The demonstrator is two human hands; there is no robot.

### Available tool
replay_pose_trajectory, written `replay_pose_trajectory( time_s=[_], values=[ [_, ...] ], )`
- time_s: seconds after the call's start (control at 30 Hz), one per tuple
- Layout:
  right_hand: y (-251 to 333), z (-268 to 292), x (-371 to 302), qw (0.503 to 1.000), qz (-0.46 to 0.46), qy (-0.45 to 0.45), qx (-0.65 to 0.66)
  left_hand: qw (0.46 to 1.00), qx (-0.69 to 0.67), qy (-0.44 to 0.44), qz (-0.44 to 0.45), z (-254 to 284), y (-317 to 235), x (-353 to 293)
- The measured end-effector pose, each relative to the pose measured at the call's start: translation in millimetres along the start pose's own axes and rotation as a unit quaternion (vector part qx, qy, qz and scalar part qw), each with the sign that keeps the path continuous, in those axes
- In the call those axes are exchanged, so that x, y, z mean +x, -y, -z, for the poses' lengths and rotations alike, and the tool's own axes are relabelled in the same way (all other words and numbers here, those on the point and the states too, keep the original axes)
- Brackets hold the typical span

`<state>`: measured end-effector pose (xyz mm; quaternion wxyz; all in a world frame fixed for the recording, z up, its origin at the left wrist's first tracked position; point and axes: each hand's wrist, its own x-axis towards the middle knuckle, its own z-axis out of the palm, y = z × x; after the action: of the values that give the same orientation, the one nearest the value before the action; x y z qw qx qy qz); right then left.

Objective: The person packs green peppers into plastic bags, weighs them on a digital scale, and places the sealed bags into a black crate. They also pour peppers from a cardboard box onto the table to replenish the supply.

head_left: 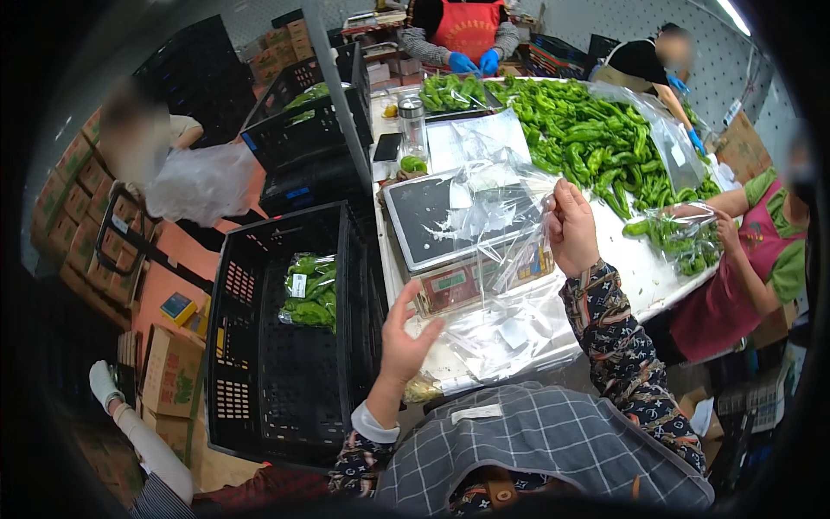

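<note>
My right hand is closed on a clear plastic bag, pinching its upper edge. The thin film hangs over a digital scale with a dark, worn platform and a display on its near side. Just left of the scale's near corner, my left hand is raised with fingers and thumb apart and nothing in it. More clear plastic bags with white labels lie on the white table below my right hand. A black plastic crate beside my left forearm holds a labelled bag of green peppers.
Loose green peppers are heaped at the table's far side. A glass bottle, a phone and paper sit beyond the scale. Co-workers stand around; one at right handles bagged peppers. A metal post rises at left.
</note>
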<state>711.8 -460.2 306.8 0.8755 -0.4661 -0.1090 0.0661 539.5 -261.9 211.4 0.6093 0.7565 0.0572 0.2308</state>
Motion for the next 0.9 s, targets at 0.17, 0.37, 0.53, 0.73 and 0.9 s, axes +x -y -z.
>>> replay_pose_trajectory(
  time_s=[0.17,0.37,0.53,0.73,0.9],
  values=[
    [4,23,1,0.998,0.028,-0.060,-0.002,0.987,-0.056,0.097,-0.118,-39,-15,5],
    [23,43,3,0.999,0.018,-0.046,0.006,0.908,0.277,-0.054,-0.309,-84,-28,25],
    [54,97,23,0.997,-0.006,0.048,-0.052,0.978,-0.194,-0.072,-0.028,-140,-43,39],
    [64,138,-3,0.845,0.010,0.303,-0.440,0.959,-0.278,-0.055,-0.007,-218,-45,46],
    [52,183,18,0.852,0.066,0.304,-0.421,0.972,-0.211,-0.103,0.030,-226,-41,31]
  ],
)
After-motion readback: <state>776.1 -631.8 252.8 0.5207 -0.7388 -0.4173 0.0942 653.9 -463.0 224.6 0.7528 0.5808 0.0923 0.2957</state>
